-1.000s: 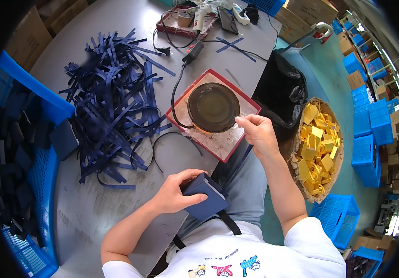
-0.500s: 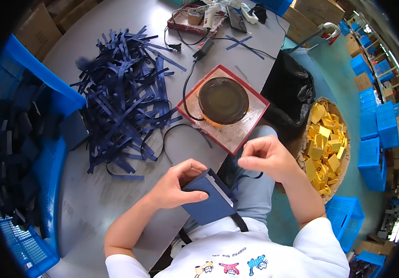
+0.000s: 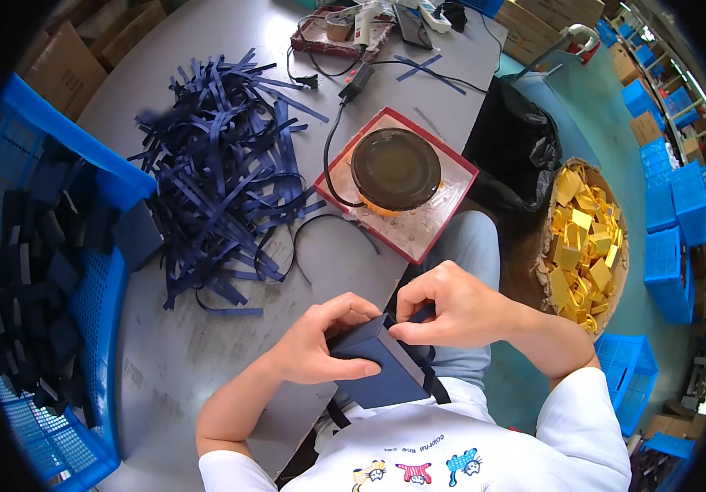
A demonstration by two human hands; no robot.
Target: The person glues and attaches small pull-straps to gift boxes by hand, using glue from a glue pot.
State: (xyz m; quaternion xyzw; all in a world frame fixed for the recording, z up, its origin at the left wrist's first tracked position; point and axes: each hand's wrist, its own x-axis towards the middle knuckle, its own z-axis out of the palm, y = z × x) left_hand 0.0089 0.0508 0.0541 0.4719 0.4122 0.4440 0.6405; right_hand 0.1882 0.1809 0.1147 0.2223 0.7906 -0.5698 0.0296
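Observation:
A dark blue box (image 3: 379, 371) is gripped at its left side by my left hand (image 3: 320, 340), thumb across the front face. My right hand (image 3: 443, 307) pinches at the box's upper right edge, with a bit of dark blue ribbon showing between its fingers. A heap of dark blue ribbons (image 3: 213, 172) lies on the table to the left. Beyond my hands, a round pot with a brown top (image 3: 396, 170) sits on a red-edged square tray (image 3: 448, 205).
A blue crate (image 3: 111, 328) of dark boxes stands at the left, with one dark box (image 3: 137, 234) by its rim. A carton of yellow boxes (image 3: 582, 246) and a black bag (image 3: 513, 148) are at the right. Cables (image 3: 339, 131) cross the table.
My right hand has come down and left onto the box's upper edge, from a raised position apart from it. My left hand still holds the box. The camera view has shifted slightly.

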